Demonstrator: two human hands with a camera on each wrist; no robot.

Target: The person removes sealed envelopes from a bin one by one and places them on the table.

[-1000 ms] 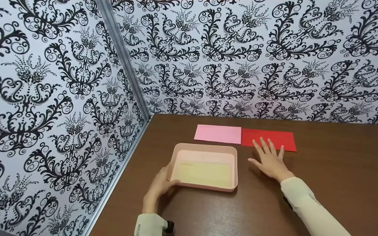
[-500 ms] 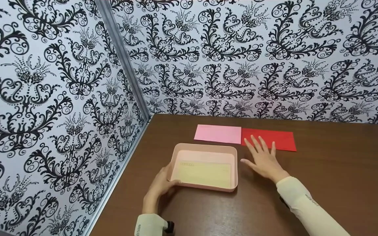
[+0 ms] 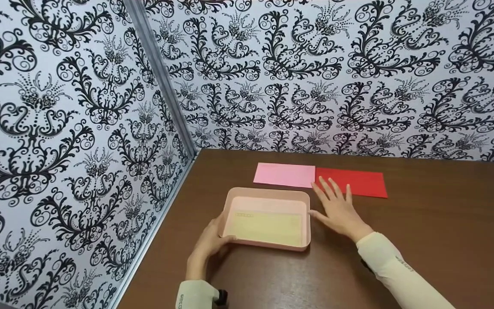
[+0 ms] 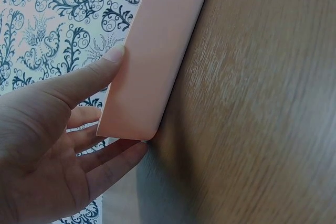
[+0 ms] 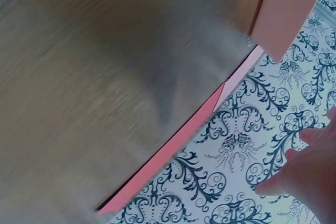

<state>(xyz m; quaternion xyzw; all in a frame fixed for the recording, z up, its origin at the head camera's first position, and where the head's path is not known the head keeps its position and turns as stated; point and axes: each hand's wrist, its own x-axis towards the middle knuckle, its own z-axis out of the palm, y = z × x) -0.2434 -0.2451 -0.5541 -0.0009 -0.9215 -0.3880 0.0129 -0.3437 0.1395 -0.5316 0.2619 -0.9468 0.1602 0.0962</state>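
A shallow pink tray (image 3: 268,194) sits on the brown table with a pale yellow envelope (image 3: 266,229) lying inside, a row of small boxes printed near its top left corner. My left hand (image 3: 208,240) holds the tray's front left corner; in the left wrist view the thumb (image 4: 113,55) is on the rim and the fingers reach round the side. My right hand (image 3: 339,212) hovers open with fingers spread, its thumb close to the tray's right rim. Its fingertips overlap a red paper rectangle (image 3: 365,183) in the head view. Edge to edge with that lies a pink paper rectangle (image 3: 284,174).
Black-and-white patterned walls (image 3: 298,86) stand behind and to the left of the table (image 3: 435,223), meeting at a grey corner post (image 3: 161,73). Both paper rectangles lie behind the tray, toward the back wall.
My right hand has moved left from over the red paper toward the tray's right side. The left hand, tray and papers have stayed in place.
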